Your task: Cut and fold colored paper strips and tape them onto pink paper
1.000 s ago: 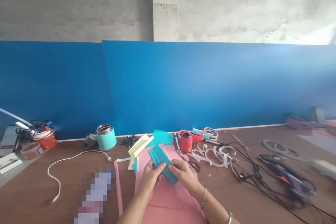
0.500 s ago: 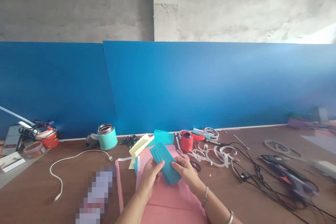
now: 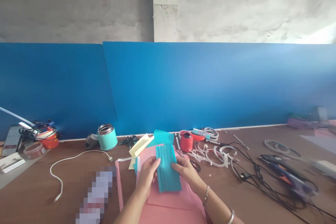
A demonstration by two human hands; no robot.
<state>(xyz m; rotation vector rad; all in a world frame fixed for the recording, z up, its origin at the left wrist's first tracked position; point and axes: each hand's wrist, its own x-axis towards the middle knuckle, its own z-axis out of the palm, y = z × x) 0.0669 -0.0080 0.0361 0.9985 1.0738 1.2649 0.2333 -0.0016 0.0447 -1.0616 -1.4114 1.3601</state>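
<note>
A folded teal paper with lengthwise crease lines is held up between my two hands, its long sides nearly upright. My left hand pinches its left edge, thumb on the front and fingers behind. On the opposite edge, my right hand grips it the same way. Beneath them lie pink paper sheets. Just beyond are a folded pale yellow paper and another teal sheet. A red spool of thread stands to the right of these, near scissors partly hidden behind my right hand.
On the left are a turquoise metal container, a white USB cable and a roll of tape. White strip coils, black cables and a glue gun spread rightward. A blue partition borders the table's back.
The folded teal paper has turned from a slant to nearly upright and come slightly closer. Both hands have kept their hold on its edges.
</note>
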